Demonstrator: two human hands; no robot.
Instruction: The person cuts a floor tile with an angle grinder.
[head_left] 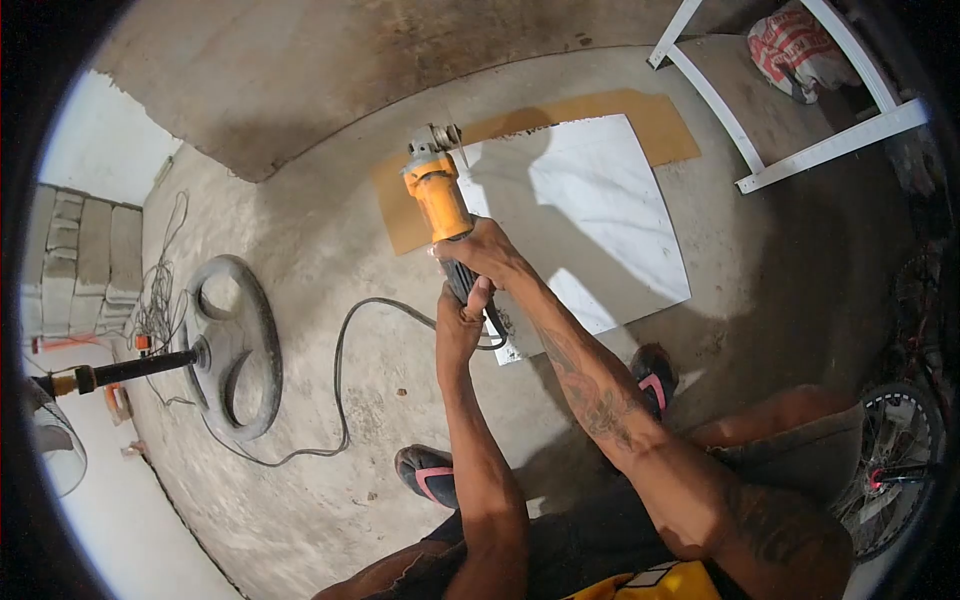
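Observation:
A yellow and black angle grinder [438, 200] is held up over the floor, its head pointing away from me and its thin disc seen nearly edge-on. My right hand [482, 250] wraps round the body just behind the yellow housing. Closer to me, my left hand [462, 312] is closed round the black rear handle. From the handle's end a black cord [345, 375] loops across the floor to the left. Below and to the right of the grinder lies a white sheet [610, 210], partly over a brown cardboard piece [675, 130]. Shadows fall across the sheet.
At left stands a grey round base [262, 340] with a black pole, near tangled wires [158, 300] and stacked blocks [92, 250]. A white metal frame [830, 155] and a sack [795, 50] are at upper right. A bicycle wheel [895, 475] is at right.

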